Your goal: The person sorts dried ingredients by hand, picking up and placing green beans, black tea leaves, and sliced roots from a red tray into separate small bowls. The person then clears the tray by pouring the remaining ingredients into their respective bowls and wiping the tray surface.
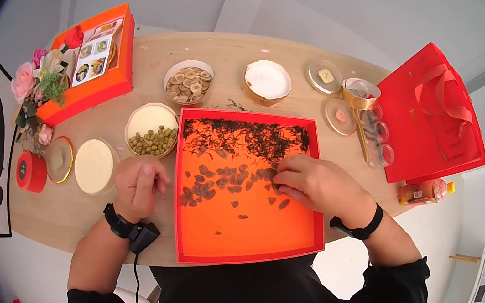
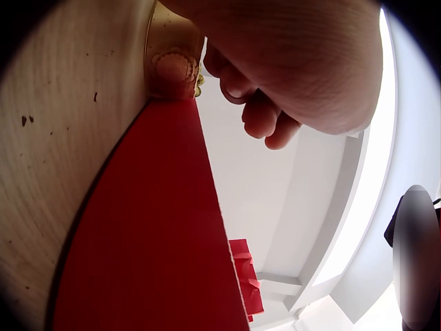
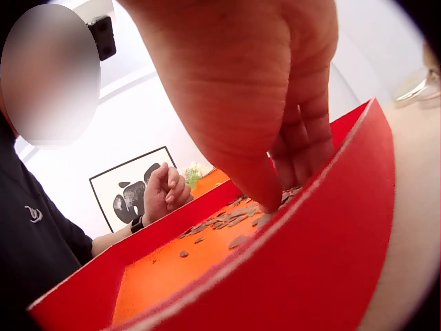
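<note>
My right hand (image 1: pixel 319 186) reaches into a shallow red box (image 1: pixel 244 261) with an orange floor. Its thumb and straight fingers point down, with the tips right at some thin brown dried slices (image 1: pixel 237 179). These slices lie scattered in a band across the middle of the box, a few strays nearer me. Along the far side runs a layer of dark, thin shreds (image 1: pixel 245 136). Just outside the box's left wall, my left hand (image 1: pixel 138 186) hangs with loosely curled fingers and nothing in it. In the left wrist view, that hand (image 2: pixel 296 62) is above the red wall.
Left of the box stand a bowl of green round pieces (image 1: pixel 155 143) and a pale round lid (image 1: pixel 94 167). Behind are a bowl of pale slices (image 1: pixel 189 85) and a white-topped tub (image 1: pixel 268 79). A flower-trimmed orange box (image 1: pixel 118 78) and a red gift bag (image 1: pixel 417 128) flank the table.
</note>
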### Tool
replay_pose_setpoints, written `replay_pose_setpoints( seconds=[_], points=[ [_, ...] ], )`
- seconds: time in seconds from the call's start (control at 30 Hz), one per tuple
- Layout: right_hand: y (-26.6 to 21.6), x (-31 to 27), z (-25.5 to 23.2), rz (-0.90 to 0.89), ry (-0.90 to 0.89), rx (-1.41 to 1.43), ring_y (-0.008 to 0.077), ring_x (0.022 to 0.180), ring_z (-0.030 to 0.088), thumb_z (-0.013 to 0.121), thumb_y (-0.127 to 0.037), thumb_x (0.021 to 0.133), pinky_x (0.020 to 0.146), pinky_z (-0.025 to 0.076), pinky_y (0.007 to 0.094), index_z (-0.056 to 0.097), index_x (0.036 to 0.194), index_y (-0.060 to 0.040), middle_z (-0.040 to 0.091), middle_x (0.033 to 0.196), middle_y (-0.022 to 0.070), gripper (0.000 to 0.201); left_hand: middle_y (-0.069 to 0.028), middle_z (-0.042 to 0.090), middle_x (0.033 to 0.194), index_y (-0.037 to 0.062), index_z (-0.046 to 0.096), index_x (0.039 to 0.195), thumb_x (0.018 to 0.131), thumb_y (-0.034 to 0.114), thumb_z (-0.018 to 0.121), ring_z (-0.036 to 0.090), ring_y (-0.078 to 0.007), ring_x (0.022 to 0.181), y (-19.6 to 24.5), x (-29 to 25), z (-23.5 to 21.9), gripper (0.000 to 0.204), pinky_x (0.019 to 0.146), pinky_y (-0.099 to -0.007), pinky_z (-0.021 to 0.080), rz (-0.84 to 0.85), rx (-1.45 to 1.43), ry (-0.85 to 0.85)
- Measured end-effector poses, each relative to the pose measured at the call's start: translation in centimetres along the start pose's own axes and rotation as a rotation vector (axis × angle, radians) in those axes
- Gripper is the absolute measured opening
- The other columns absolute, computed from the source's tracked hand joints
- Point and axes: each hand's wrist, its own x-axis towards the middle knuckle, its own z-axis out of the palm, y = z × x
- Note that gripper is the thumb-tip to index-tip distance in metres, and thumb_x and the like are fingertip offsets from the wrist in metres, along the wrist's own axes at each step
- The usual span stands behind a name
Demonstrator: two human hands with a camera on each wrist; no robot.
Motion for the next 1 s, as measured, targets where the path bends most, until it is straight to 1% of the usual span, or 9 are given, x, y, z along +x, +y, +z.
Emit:
replay_pose_setpoints(
  seconds=[0.03,0.17,0.23,0.33,0.47,0.53,0.67,0.73,1.0],
  points=[
    [0.0,-0.1,-0.1,-0.014,-0.076,0.025,0.0332,0.121,0.077,0.083,-0.012,0.103,0.094,0.067,0.0468,0.080,0.123,-0.0040,0.075,0.129,0.0101,0.022,-0.0062,0.065,0.067,0.0006,0.074,0.084,0.125,0.023,0.049,0.064,-0.0155,0.057,0.1,0.0,0.0,0.053,0.055,-0.0315,0.046,-0.004,0.002,-0.001],
    [0.0,-0.2,0.4,-0.013,-0.078,0.028,0.0337,0.123,0.077,0.083,-0.011,0.102,0.095,0.067,0.0467,0.080,0.124,-0.0035,0.075,0.129,0.0103,0.023,-0.0059,0.065,0.067,0.0004,0.075,0.085,0.126,0.024,0.050,0.064,-0.0155,0.057,-0.1,0.1,0.0,0.053,0.055,-0.0315,0.045,0.014,0.005,0.001],
    [0.2,-0.1,1.2,-0.010,0.079,-0.003,0.0337,0.123,0.077,0.082,-0.010,0.102,0.097,0.067,0.0468,0.080,0.125,-0.0031,0.075,0.131,0.0104,0.024,-0.0057,0.066,0.067,0.0004,0.075,0.085,0.126,0.025,0.050,0.064,-0.0154,0.057,0.0,0.0,0.0,0.054,0.055,-0.0314,0.045,0.017,0.013,-0.003],
    [-0.5,0.3,0.3,-0.025,-0.040,-0.017,0.0341,0.124,0.077,0.080,-0.009,0.103,0.098,0.067,0.0471,0.081,0.125,-0.0032,0.076,0.134,0.0115,0.022,-0.0056,0.066,0.067,0.0004,0.075,0.085,0.126,0.026,0.050,0.064,-0.0153,0.057,0.0,0.0,-0.1,0.054,0.055,-0.0314,0.045,0.026,0.027,-0.006],
    [0.4,0.2,1.0,-0.040,0.052,-0.076,0.0319,0.124,0.078,0.084,-0.010,0.102,0.099,0.068,0.0448,0.081,0.127,-0.0036,0.078,0.136,0.0099,0.025,-0.0058,0.066,0.067,0.0003,0.075,0.084,0.126,0.027,0.050,0.064,-0.0154,0.057,-0.1,-0.1,-0.2,0.055,0.055,-0.0315,0.045,0.025,0.023,0.001],
    [0.6,-0.1,1.2,0.081,0.060,-0.091,0.0318,0.125,0.078,0.085,-0.014,0.103,0.100,0.068,0.0443,0.082,0.127,-0.0039,0.078,0.137,0.0103,0.026,-0.0057,0.066,0.066,0.0004,0.075,0.084,0.126,0.026,0.050,0.064,-0.0155,0.057,0.0,0.0,-0.2,0.055,0.055,-0.0316,0.045,0.035,0.028,-0.004],
    [-0.2,0.2,0.6,0.118,0.070,-0.069,0.0322,0.126,0.078,0.086,-0.017,0.103,0.101,0.068,0.0452,0.082,0.126,-0.0039,0.078,0.137,0.0106,0.027,-0.0052,0.066,0.066,0.0007,0.075,0.084,0.125,0.025,0.051,0.064,-0.0158,0.056,0.0,0.0,-0.3,0.054,0.055,-0.0318,0.045,0.050,0.041,-0.011],
    [-0.4,0.2,0.7,0.075,0.005,-0.025,0.0331,0.125,0.078,0.086,-0.017,0.104,0.101,0.068,0.0465,0.082,0.126,-0.0044,0.079,0.135,0.0107,0.025,-0.0050,0.066,0.066,0.0009,0.075,0.084,0.125,0.025,0.051,0.064,-0.0158,0.056,-0.1,0.0,-0.3,0.054,0.054,-0.0320,0.045,0.057,0.046,-0.015],
    [-0.8,-0.1,1.1,0.080,0.047,0.011,0.0332,0.120,0.077,0.084,-0.016,0.105,0.096,0.066,0.0469,0.079,0.120,-0.0047,0.076,0.126,0.0108,0.019,-0.0042,0.065,0.065,0.0019,0.075,0.083,0.125,0.026,0.050,0.062,-0.0163,0.055,0.2,0.1,-0.3,0.054,0.054,-0.0329,0.044,0.081,0.073,-0.030]
  ],
)
